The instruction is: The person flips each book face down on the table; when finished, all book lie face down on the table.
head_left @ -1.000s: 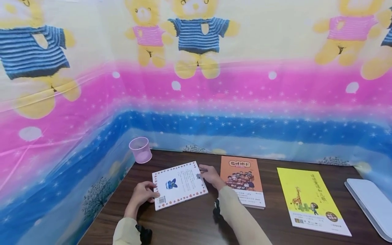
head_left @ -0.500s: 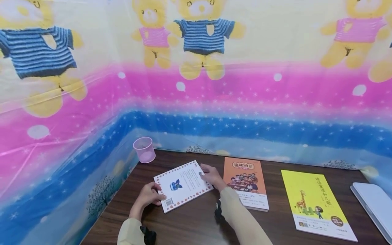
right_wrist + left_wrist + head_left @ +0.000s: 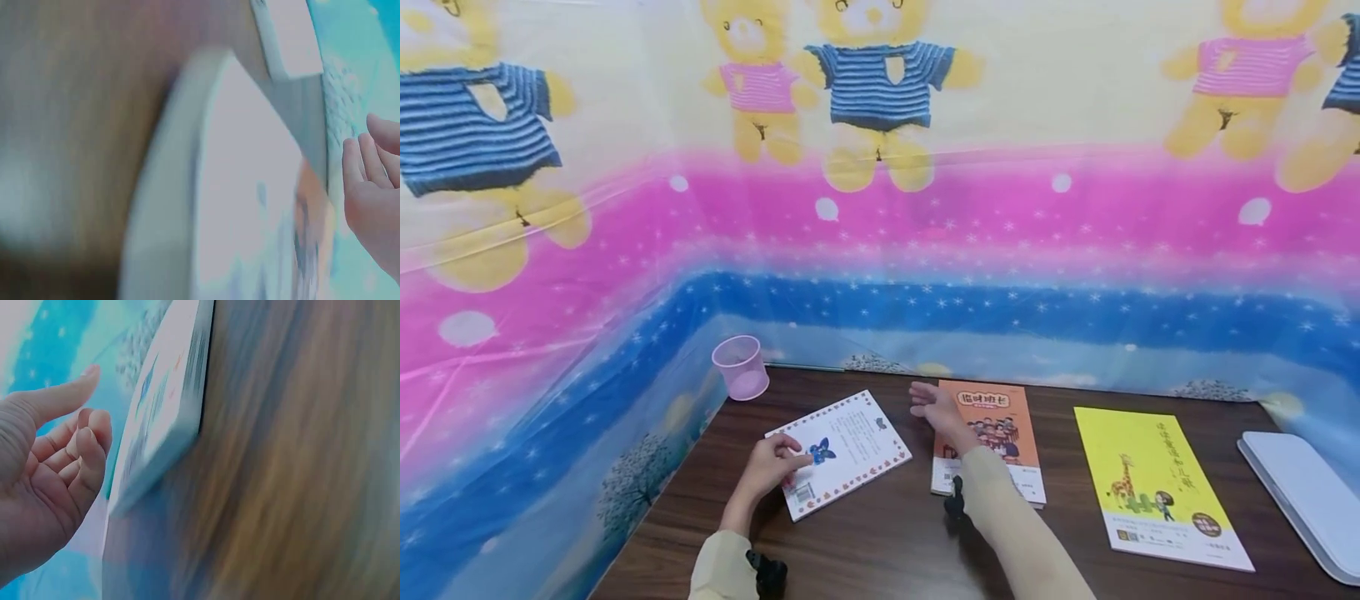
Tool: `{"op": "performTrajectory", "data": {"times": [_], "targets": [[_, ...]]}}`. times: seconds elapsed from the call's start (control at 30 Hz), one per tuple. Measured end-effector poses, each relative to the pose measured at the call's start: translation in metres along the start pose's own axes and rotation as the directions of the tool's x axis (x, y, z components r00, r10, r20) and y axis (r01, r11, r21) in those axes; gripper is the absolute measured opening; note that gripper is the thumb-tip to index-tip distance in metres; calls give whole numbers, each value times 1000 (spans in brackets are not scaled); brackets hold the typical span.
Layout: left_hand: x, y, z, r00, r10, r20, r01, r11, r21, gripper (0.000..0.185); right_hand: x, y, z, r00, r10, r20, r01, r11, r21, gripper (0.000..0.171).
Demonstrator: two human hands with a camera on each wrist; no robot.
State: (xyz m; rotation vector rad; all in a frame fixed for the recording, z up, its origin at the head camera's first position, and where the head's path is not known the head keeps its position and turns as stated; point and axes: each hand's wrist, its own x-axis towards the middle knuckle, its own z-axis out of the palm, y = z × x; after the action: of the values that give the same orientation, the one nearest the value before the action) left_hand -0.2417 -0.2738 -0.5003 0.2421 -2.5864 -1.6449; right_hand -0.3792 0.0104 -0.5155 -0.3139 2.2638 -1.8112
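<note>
A white book [image 3: 854, 437] with a dotted red-orange border and a blue figure lies tilted on the table. My left hand [image 3: 769, 468] hovers at its lower left corner; in the left wrist view the fingers [image 3: 94, 447] are loosely bent, hold nothing and stand apart from the book [image 3: 169, 381]. Over the left edge of an orange book [image 3: 1000, 412] is my right hand [image 3: 942, 414], partly covering that book. In the right wrist view its fingers [image 3: 369, 159] are fairly straight with nothing in them, and the orange book's white lower part [image 3: 250, 162] appears blurred.
A pink see-through cup [image 3: 745, 379] stands at the table's back left corner. To the right lie a yellow book [image 3: 1138, 467] with a giraffe and a white flat case [image 3: 1303, 500]. A printed cloth [image 3: 887, 317] hangs behind the dark wooden table [image 3: 865, 550].
Both hands have let go of the white book's edges. The right hand has moved right, over the orange book, and the left hand has lifted off slightly. The head view has shifted a little.
</note>
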Motion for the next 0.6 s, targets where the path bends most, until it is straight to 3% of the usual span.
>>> {"op": "performTrajectory", "data": {"times": [0.17, 0.33, 0.47, 0.6], "targets": [[6, 20, 31, 996, 60, 73, -55, 997, -59, 30, -5, 5, -44, 998, 40, -41, -38, 999, 33, 50], [9, 40, 63, 978, 126, 166, -114, 990, -80, 29, -15, 7, -85, 995, 51, -87, -49, 999, 21, 51], [16, 43, 92, 962, 145, 231, -128, 988, -89, 32, -23, 11, -113, 988, 41, -151, -39, 999, 17, 50], [18, 50, 112, 946, 165, 281, -143, 985, -96, 34, -29, 18, -132, 975, 62, -213, -58, 998, 23, 49]]}}
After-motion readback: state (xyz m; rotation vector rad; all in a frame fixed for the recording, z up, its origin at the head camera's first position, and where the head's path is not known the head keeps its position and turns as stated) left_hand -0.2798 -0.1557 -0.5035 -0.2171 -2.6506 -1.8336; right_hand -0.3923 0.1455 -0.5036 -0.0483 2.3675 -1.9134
